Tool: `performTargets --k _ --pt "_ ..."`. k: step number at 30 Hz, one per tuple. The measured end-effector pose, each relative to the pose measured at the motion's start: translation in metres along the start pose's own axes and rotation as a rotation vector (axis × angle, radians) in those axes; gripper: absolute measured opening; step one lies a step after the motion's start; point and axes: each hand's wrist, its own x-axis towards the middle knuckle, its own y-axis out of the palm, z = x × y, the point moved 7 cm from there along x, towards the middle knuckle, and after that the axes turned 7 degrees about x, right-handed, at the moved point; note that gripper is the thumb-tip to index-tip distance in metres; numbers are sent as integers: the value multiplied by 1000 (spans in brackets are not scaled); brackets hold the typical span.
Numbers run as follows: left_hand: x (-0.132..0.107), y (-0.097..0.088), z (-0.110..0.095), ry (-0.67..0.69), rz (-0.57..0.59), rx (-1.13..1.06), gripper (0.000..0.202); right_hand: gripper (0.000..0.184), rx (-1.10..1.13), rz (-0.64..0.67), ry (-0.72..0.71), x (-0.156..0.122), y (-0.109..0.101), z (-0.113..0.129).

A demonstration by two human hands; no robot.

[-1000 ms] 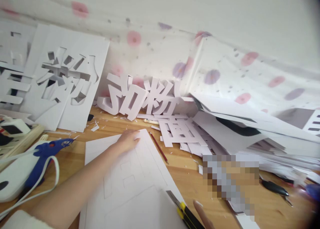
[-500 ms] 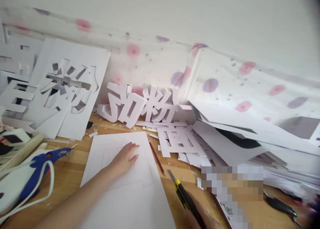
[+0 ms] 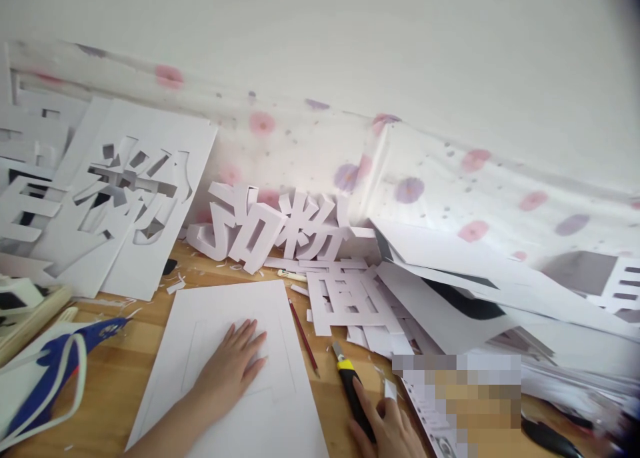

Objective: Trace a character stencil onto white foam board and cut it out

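Observation:
My left hand (image 3: pixel 231 365) lies flat, fingers spread, on a white sheet (image 3: pixel 270 421) marked with faint pencil lines. To the sheet's right, a black-and-yellow utility knife (image 3: pixel 353 388) points away from me with its blade tip towards the cut-out letter. Its handle is in my right hand (image 3: pixel 393 428), with the index finger stretched along it. I cannot tell whether the knife touches the table. Between sheet and knife lies a dark red pencil (image 3: pixel 303 338). The pencil lines under my left hand are partly hidden.
White built-up letters (image 3: pixel 260 228) stand at the back beside leaning cut-out boards (image 3: pixel 155 198). A flat cut-out letter (image 3: pixel 345 295) lies right of the pencil. Stacked sheets (image 3: pixel 450 311) fill the right. A blue glue gun (image 3: pixel 55 371) with a white cord sits left on the wooden table (image 3: pixel 155 315).
The view has tilted up slightly. My left hand has come nearer and flattened on the sheet. The knife in my right hand has moved a little to the left, and more of that hand shows.

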Motion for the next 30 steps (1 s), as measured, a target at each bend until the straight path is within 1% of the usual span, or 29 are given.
performTargets --k 3,7,9,12,15,17,20,22,24,27,30 --pt "0 1 2 7 -18 1 50 38 130 24 27 10 -11 -1" --pt "-1 1 3 15 -51 9 48 42 366 -61 115 34 -40 -8" --pt "-1 2 3 19 -58 24 48 43 512 -89 155 47 -50 -14" --pt "0 6 4 20 -57 35 47 44 733 -106 235 66 -52 -29" --pt "0 7 6 6 -55 -21 46 49 831 -122 319 78 -43 -52" --pt "2 3 7 -35 -59 -162 45 48 821 -122 357 84 -37 -66" --pt "7 -6 5 -181 -70 -539 42 46 740 -112 429 94 -34 -86" --pt "17 -12 -7 -241 -69 -662 41 46 651 -87 472 103 -33 -95" --pt "33 -15 -25 -264 -50 -768 39 44 565 -40 504 114 -31 -100" --pt "64 -11 -51 -323 12 -975 42 37 491 44 518 129 -26 -103" --pt "92 -6 -63 -446 48 -1189 41 33 480 78 473 139 -28 -100"
